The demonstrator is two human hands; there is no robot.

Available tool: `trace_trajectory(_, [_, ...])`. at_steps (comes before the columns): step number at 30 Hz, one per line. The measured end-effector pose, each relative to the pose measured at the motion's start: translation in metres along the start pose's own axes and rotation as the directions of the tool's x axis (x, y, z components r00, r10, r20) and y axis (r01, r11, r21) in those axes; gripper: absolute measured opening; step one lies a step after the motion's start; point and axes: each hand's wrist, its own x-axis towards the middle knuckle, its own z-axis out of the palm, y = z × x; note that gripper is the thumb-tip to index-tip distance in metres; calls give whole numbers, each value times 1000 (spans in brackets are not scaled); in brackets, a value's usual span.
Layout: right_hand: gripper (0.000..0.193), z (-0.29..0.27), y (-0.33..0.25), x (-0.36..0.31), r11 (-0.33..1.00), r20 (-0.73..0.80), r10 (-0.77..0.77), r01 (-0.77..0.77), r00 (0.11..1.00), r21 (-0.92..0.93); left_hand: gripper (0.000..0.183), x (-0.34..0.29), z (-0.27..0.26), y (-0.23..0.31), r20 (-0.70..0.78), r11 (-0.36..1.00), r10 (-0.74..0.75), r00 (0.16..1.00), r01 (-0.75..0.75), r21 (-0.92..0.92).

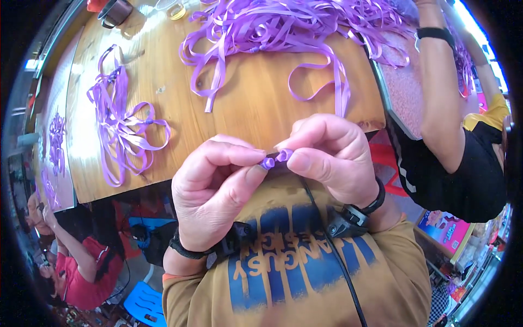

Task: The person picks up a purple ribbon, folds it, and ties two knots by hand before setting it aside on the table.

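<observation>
In front of my chest, at the near edge of the table, both hands pinch small purple plastic pieces. My left hand [215, 188] is closed, thumb against forefinger, on one small purple piece [267, 163] with a rounded end. Close beside it my right hand [335, 161] is closed on another purple piece [284, 155]. The two pieces nearly meet end to end; whether they touch I cannot tell. Beyond my hands lies a big tangled heap of purple ribbon straps [272, 27], with a few loops hanging toward me. To the left is a smaller bunch of purple straps [120, 120].
The wooden table [180, 131] carries a dark metal mug [115, 13] and a tape roll [175, 11] at the far left. A co-worker's arm [440, 92] reaches in from the right. Another person in red [92, 267] sits at left, near a blue stool [144, 305].
</observation>
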Motion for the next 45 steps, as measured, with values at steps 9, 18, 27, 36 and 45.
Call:
trace_trajectory(9, [13, 4, -4, -1, 999, 1, 11, -11, 1000, -43, 11, 2, 0, 5, 48, 994, 50, 998, -55, 97])
trace_trajectory(18, [13, 4, -6, 0, 999, 5, 5, -5, 1000, -48, 16, 1, -5, -1, 102, 998, 58, 993, -62, 31])
trace_trajectory(27, [9, 6, -8, -1, 995, -57, 39, -44, 998, -90, 16, 1, -8, -4, 129, 985, 106, 986, -121, 120])
trace_trajectory(36, [10, 6, -7, 0, 993, -63, 61, -67, 996, -92, 15, -2, -8, -5, 49, 994, 68, 996, -72, 84])
trace_trajectory(45, [11, 8, -6, 0, 969, -3, 74, -72, 997, -235, 17, -6, -15, -8, 58, 979, 133, 989, -140, 146])
